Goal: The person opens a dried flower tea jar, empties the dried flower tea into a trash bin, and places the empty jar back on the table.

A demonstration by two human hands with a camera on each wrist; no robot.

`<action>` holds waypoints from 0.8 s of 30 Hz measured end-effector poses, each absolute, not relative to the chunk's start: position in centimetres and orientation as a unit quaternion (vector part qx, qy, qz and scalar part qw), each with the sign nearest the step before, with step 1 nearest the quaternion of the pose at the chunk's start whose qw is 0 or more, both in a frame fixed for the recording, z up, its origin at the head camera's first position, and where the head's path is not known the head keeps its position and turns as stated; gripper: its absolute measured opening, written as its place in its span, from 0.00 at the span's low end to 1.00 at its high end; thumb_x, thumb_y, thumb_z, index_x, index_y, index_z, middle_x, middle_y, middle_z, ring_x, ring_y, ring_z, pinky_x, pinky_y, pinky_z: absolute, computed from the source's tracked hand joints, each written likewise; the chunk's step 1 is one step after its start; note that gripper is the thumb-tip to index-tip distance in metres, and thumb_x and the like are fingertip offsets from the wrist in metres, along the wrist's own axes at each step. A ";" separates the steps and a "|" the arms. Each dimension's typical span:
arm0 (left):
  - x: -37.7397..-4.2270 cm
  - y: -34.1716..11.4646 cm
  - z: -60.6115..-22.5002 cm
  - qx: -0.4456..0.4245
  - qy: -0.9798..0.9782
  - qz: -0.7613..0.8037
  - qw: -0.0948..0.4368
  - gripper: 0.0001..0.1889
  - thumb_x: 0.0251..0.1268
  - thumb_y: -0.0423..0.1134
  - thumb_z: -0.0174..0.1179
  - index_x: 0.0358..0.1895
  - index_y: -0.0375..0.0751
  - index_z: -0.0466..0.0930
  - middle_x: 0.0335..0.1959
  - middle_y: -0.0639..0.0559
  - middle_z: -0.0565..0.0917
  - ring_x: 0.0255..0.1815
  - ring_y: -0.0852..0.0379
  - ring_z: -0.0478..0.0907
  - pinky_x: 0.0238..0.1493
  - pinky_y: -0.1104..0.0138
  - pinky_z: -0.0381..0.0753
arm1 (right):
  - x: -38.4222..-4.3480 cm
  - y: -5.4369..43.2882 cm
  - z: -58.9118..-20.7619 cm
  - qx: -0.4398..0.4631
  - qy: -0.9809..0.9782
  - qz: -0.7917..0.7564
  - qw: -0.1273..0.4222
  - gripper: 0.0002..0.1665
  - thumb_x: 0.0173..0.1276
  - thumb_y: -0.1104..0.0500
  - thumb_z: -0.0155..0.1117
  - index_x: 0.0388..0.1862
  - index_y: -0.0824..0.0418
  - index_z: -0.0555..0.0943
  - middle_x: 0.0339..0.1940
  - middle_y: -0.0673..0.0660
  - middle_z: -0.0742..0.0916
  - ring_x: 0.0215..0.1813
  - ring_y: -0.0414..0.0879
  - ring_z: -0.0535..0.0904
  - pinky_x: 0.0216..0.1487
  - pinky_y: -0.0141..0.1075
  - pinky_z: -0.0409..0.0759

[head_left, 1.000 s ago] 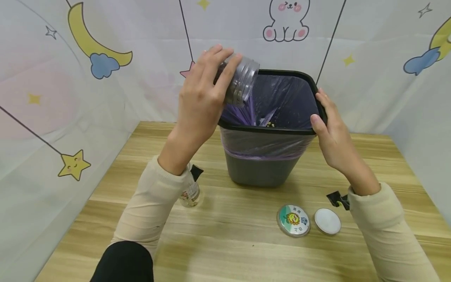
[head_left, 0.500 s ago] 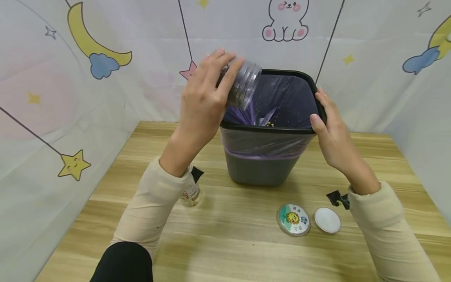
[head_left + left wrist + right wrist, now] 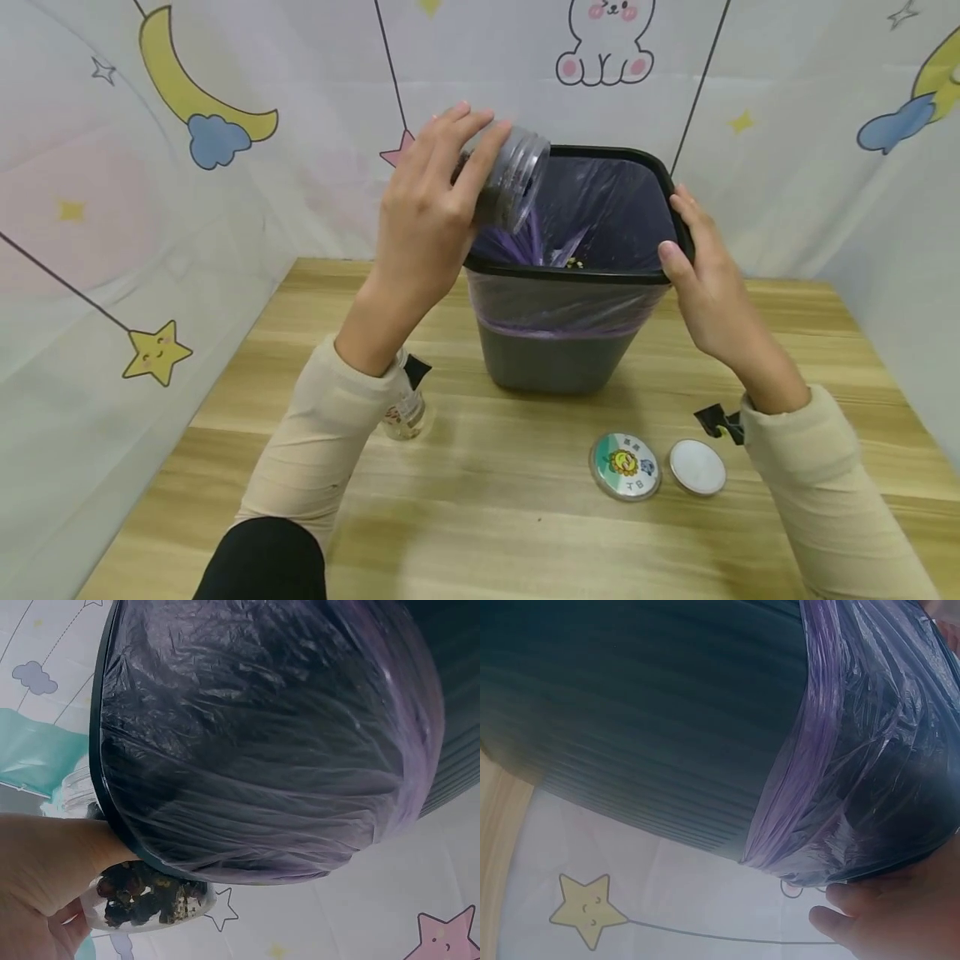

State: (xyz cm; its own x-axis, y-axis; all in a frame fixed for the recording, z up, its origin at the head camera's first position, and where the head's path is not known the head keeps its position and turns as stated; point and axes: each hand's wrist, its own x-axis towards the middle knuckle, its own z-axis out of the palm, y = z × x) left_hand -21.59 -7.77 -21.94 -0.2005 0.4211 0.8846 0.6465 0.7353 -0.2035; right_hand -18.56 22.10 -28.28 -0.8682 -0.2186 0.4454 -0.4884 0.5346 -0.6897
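My left hand (image 3: 423, 204) grips a clear plastic jar (image 3: 517, 179) from its left side. The jar lies tilted over the left side of a grey bin (image 3: 555, 362), its mouth toward the bin's inside. Dark dried chunks (image 3: 142, 896) show through the jar's wall in the left wrist view. A purplish plastic bag (image 3: 570, 304) lines the bin and folds down over its outside. On the right, my right hand (image 3: 708, 287) holds the bin's black rim (image 3: 678, 225), thumb on the near side. Small yellowish bits (image 3: 575, 262) show inside the liner.
In front of the bin lie a round lid with a sunflower picture (image 3: 626, 467) and a smaller white lid (image 3: 697, 467). A small clear jar (image 3: 405, 417) stands by the left sleeve, partly hidden. Printed cloth (image 3: 300, 50) surrounds the wooden table (image 3: 480, 517).
My left hand and the tilted jar have shifted slightly right, then back left. The right hand stays on the rim and the bin stands in place.
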 end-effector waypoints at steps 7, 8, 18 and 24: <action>-21.6 -7.4 -22.0 -0.352 -0.755 -0.105 0.543 0.25 0.69 0.16 0.39 0.61 0.33 0.78 0.59 0.37 0.79 0.65 0.41 0.72 0.74 0.60 0.59 | -18.5 22.0 -28.4 0.206 -0.862 0.436 0.156 0.38 0.80 0.41 0.39 0.83 0.51 0.47 0.82 0.43 0.49 0.80 0.44 0.41 0.77 0.57 0.39; -21.7 -7.3 -21.9 -0.351 -0.754 -0.102 0.546 0.24 0.70 0.17 0.40 0.61 0.33 0.78 0.59 0.38 0.79 0.65 0.42 0.73 0.74 0.60 0.60 | -18.5 22.1 -28.4 0.205 -0.861 0.438 0.157 0.38 0.80 0.41 0.39 0.83 0.51 0.47 0.82 0.43 0.49 0.80 0.43 0.41 0.77 0.56 0.39; -22.2 -7.3 -22.1 -0.332 -0.764 -0.078 0.547 0.23 0.75 0.19 0.38 0.62 0.34 0.78 0.59 0.38 0.79 0.65 0.42 0.72 0.73 0.59 0.62 | -18.5 22.1 -28.4 0.204 -0.864 0.433 0.156 0.38 0.80 0.42 0.39 0.83 0.52 0.48 0.82 0.44 0.49 0.80 0.45 0.42 0.77 0.58 0.39; -22.2 -7.3 -22.1 -0.333 -0.762 -0.076 0.549 0.23 0.75 0.19 0.37 0.62 0.34 0.78 0.59 0.38 0.79 0.65 0.42 0.72 0.73 0.59 0.61 | -18.5 22.1 -28.5 0.207 -0.863 0.432 0.160 0.38 0.80 0.42 0.39 0.83 0.52 0.48 0.82 0.44 0.50 0.80 0.45 0.42 0.77 0.57 0.40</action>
